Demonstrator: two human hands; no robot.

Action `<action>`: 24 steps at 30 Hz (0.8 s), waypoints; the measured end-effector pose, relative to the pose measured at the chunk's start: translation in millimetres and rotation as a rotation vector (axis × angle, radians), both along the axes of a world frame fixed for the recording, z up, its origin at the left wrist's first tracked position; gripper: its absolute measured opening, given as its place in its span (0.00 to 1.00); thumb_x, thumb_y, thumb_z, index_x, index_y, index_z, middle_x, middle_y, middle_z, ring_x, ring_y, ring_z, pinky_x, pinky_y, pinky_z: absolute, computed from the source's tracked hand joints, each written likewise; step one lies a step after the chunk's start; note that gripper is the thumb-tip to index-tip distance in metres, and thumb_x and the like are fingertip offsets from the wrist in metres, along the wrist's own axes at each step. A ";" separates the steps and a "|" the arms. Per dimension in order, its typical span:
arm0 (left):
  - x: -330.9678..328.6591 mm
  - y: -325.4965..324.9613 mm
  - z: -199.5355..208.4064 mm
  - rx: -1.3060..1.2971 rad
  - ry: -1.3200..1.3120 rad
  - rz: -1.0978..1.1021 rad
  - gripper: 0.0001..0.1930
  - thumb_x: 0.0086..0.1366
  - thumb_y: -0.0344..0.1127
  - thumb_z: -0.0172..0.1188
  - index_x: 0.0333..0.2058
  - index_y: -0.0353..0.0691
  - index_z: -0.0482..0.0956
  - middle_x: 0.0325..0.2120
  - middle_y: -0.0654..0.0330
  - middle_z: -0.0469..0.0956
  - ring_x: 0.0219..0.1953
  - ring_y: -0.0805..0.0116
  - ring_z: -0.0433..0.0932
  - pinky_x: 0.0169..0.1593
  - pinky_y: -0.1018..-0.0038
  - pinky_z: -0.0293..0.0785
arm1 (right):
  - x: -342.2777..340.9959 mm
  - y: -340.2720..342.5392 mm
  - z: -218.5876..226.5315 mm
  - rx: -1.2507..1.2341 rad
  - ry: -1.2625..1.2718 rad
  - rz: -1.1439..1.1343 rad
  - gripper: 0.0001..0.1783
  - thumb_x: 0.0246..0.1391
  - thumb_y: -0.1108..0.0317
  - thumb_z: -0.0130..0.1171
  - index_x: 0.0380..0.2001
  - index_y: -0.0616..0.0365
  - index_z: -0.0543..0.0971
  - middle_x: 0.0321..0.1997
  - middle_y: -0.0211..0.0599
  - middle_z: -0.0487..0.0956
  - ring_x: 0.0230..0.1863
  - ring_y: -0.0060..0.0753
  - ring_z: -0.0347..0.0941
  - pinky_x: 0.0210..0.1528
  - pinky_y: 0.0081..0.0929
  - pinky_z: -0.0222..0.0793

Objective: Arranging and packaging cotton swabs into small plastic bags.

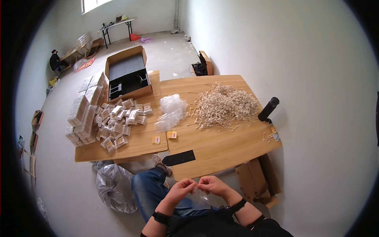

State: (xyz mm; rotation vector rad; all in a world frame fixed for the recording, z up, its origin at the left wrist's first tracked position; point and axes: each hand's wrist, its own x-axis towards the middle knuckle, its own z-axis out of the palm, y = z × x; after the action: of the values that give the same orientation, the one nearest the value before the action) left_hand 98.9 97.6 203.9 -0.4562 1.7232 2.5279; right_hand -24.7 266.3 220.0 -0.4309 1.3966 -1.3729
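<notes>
Over my lap, just off the table's front edge, my left hand (182, 189) and my right hand (213, 185) meet with their fingertips pinched. Between them hangs a clear plastic bag (200, 198), gripped at its top by both hands; it looks flat. A large heap of cotton swabs (227, 106) is spread over the right part of the table. Left of the heap lies a stack of clear plastic bags (172, 110). Farther left are many small filled packs of swabs (120, 122), loosely piled. Two small yellow-and-white cards (171, 135) rest near the table's front.
Stacked packs (85, 110) form a tall block at the table's left. Behind them stands an open cardboard box (128, 75) with a black insert. A black cylinder (269, 109) stands at the right edge; a black strip (179, 157) lies in front. A grey plastic sack (116, 187) sits below.
</notes>
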 end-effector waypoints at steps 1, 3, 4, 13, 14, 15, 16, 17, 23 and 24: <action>2.4 -2.7 -0.7 0.078 -0.012 -0.081 0.08 0.69 0.35 0.57 0.38 0.36 0.77 0.27 0.68 0.77 0.30 0.79 0.74 0.37 0.81 0.71 | -1.5 2.7 -2.6 -0.025 -0.039 0.013 0.08 0.60 0.64 0.62 0.29 0.55 0.76 0.22 0.20 0.73 0.23 0.12 0.65 0.25 0.14 0.61; 5.8 -5.4 -1.8 0.157 -0.025 -0.154 0.08 0.70 0.36 0.57 0.38 0.38 0.76 0.28 0.68 0.77 0.31 0.79 0.74 0.38 0.81 0.71 | -2.4 4.0 -7.2 -0.050 -0.080 0.034 0.07 0.59 0.65 0.62 0.30 0.54 0.76 0.24 0.21 0.73 0.24 0.12 0.66 0.27 0.13 0.61; 7.0 -6.0 -2.5 0.223 -0.018 -0.200 0.08 0.70 0.38 0.57 0.37 0.39 0.75 0.28 0.68 0.76 0.31 0.79 0.74 0.38 0.81 0.71 | -1.9 4.2 -9.5 -0.097 -0.136 0.016 0.07 0.60 0.65 0.61 0.31 0.55 0.77 0.25 0.21 0.74 0.26 0.13 0.67 0.30 0.14 0.63; 12.0 -8.1 -12.6 0.404 -0.045 -0.198 0.11 0.71 0.43 0.55 0.35 0.42 0.74 0.29 0.71 0.73 0.31 0.81 0.70 0.38 0.81 0.69 | 2.1 3.3 -11.8 -0.401 -0.486 0.034 0.13 0.60 0.62 0.60 0.35 0.64 0.80 0.36 0.35 0.77 0.36 0.28 0.74 0.44 0.23 0.71; 11.3 -9.3 -14.1 0.414 -0.048 -0.226 0.11 0.71 0.43 0.55 0.35 0.43 0.74 0.29 0.71 0.73 0.31 0.81 0.70 0.38 0.81 0.69 | 3.1 0.7 -5.8 -0.488 -0.435 -0.052 0.14 0.59 0.62 0.61 0.35 0.65 0.80 0.38 0.39 0.78 0.37 0.30 0.74 0.43 0.25 0.71; 11.3 -9.0 -15.4 0.414 -0.050 -0.216 0.11 0.71 0.43 0.55 0.35 0.43 0.74 0.29 0.71 0.73 0.31 0.81 0.70 0.38 0.81 0.69 | 0.9 0.3 -7.6 -0.486 -0.440 -0.043 0.14 0.59 0.62 0.61 0.35 0.65 0.80 0.38 0.39 0.78 0.37 0.30 0.74 0.43 0.25 0.71; 11.1 -7.6 -16.6 0.468 -0.024 -0.247 0.10 0.71 0.42 0.56 0.36 0.42 0.74 0.30 0.71 0.73 0.32 0.82 0.69 0.39 0.82 0.67 | -3.3 1.9 -10.8 -0.575 -0.501 0.053 0.14 0.59 0.62 0.61 0.37 0.65 0.81 0.39 0.40 0.77 0.36 0.29 0.74 0.41 0.22 0.70; 12.3 -5.9 -18.1 0.521 -0.001 -0.276 0.10 0.70 0.42 0.56 0.37 0.41 0.74 0.30 0.72 0.73 0.34 0.82 0.69 0.39 0.82 0.66 | -4.3 1.6 -11.2 -0.663 -0.565 0.150 0.15 0.59 0.62 0.61 0.39 0.65 0.81 0.40 0.41 0.77 0.35 0.27 0.73 0.38 0.20 0.69; 11.1 -22.4 -9.2 0.253 -0.041 -0.328 0.13 0.72 0.40 0.52 0.49 0.39 0.70 0.37 0.67 0.77 0.40 0.78 0.74 0.47 0.80 0.70 | -21.5 6.3 7.3 -0.321 -0.440 0.434 0.15 0.57 0.74 0.58 0.49 0.63 0.80 0.31 0.38 0.83 0.33 0.27 0.80 0.33 0.19 0.72; 12.3 -31.1 -13.0 0.177 -0.047 -0.379 0.18 0.71 0.41 0.54 0.53 0.38 0.68 0.40 0.63 0.77 0.44 0.75 0.74 0.50 0.77 0.70 | -24.2 3.9 16.3 -0.192 -0.316 0.508 0.18 0.56 0.77 0.57 0.51 0.61 0.79 0.34 0.38 0.83 0.35 0.26 0.80 0.35 0.18 0.73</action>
State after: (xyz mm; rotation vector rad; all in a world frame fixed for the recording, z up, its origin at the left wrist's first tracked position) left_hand 111.2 66.5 190.9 -0.1567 1.3952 2.3438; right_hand -48.9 270.3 236.3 -0.6164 0.8252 -1.0966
